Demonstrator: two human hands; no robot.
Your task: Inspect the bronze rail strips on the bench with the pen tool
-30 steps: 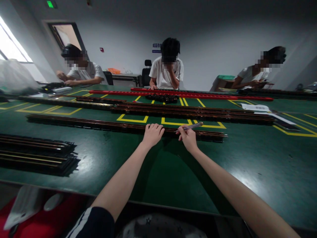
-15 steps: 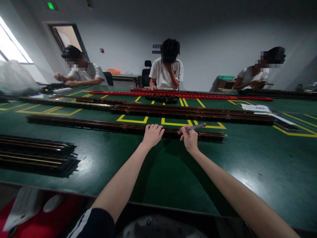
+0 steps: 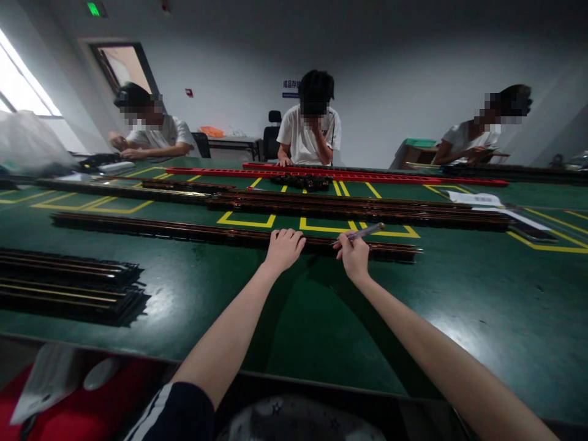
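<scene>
A long dark strip (image 3: 151, 228) with coppery lines along it lies across the green table in front of me. My left hand (image 3: 285, 250) rests over this strip, its fingers curled over the far edge and the thumb to the right. My right hand (image 3: 353, 254) pinches a slim tool that looks like a small screwdriver (image 3: 367, 231), with a translucent handle. The handle slants up to the right; its thin tip points down left at the strip, and I cannot tell whether it touches.
Beyond lies a bundle of similar strips (image 3: 358, 205), then red ladder-like rails (image 3: 390, 178). More strips are stacked at the near left (image 3: 59, 294). A dark flat object (image 3: 533, 229) and paper (image 3: 475, 199) lie at right. Three people sit across the table.
My right hand and the tool have shifted very slightly to the right, the handle tilting up a little more. My left hand stays on the strip.
</scene>
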